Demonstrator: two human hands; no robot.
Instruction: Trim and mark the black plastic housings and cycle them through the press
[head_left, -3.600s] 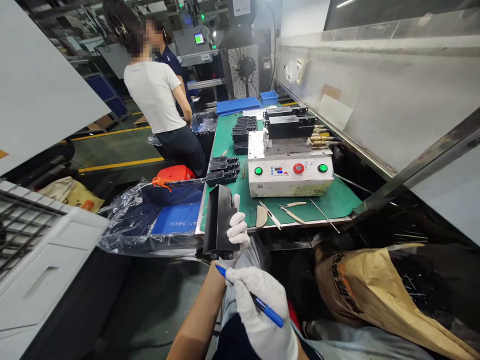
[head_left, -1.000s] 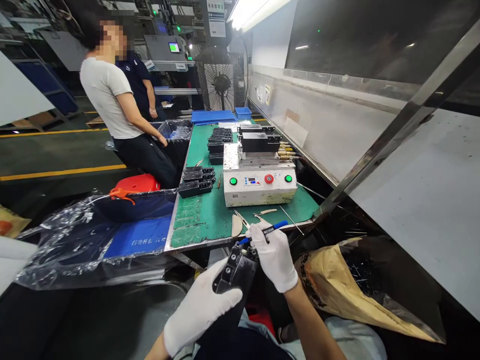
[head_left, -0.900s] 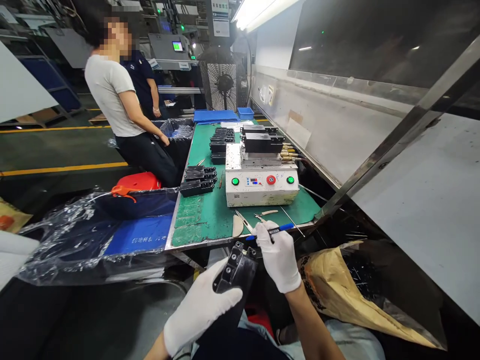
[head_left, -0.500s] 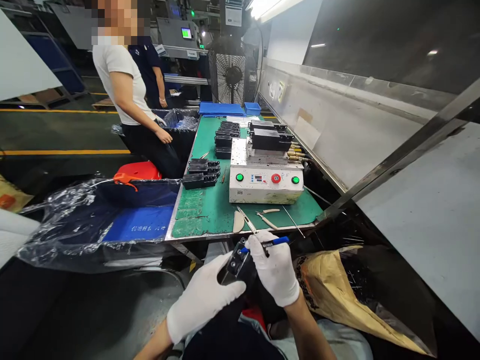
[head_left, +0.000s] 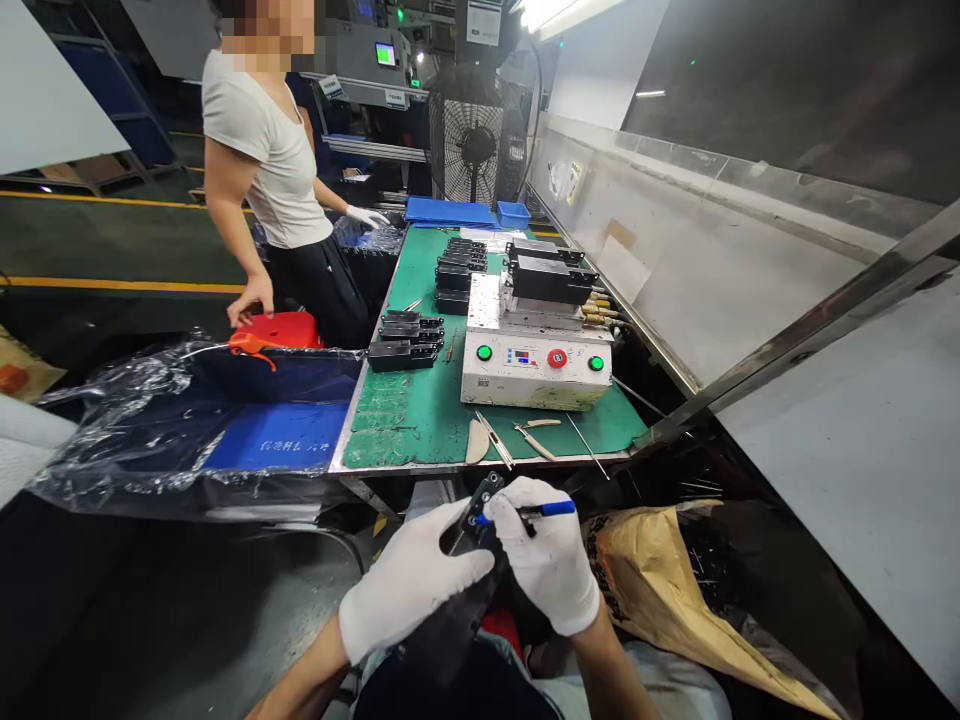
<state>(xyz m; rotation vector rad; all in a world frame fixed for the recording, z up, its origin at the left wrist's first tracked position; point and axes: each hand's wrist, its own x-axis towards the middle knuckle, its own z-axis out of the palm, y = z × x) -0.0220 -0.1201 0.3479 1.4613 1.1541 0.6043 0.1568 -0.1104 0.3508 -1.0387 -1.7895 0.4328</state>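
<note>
My left hand [head_left: 412, 580], in a white glove, is closed round a long black plastic part [head_left: 457, 610] held in front of my lap. Its upper end, with small round holes, points towards the table. My right hand [head_left: 551, 550], gloved too, pinches a blue marker [head_left: 556, 509], its tip at one of the holes. On the green table [head_left: 405, 410] stand several similar black parts [head_left: 403, 355] in rows. Two more lie on a white machine [head_left: 536, 375] with green and red buttons.
Tweezers [head_left: 493, 440], beige-handled cutters [head_left: 536, 441] and a thin rod [head_left: 587, 446] lie near the table's front edge. A plastic-lined bin [head_left: 277, 495] is at left, a yellow sack [head_left: 652, 570] at right. A person [head_left: 266, 150] stands behind a red stool [head_left: 285, 328].
The person at left has turned and reached one hand down to the stool, the other towards the plastic-lined bin behind. The black part now tilts more into view; the marker tip has moved slightly.
</note>
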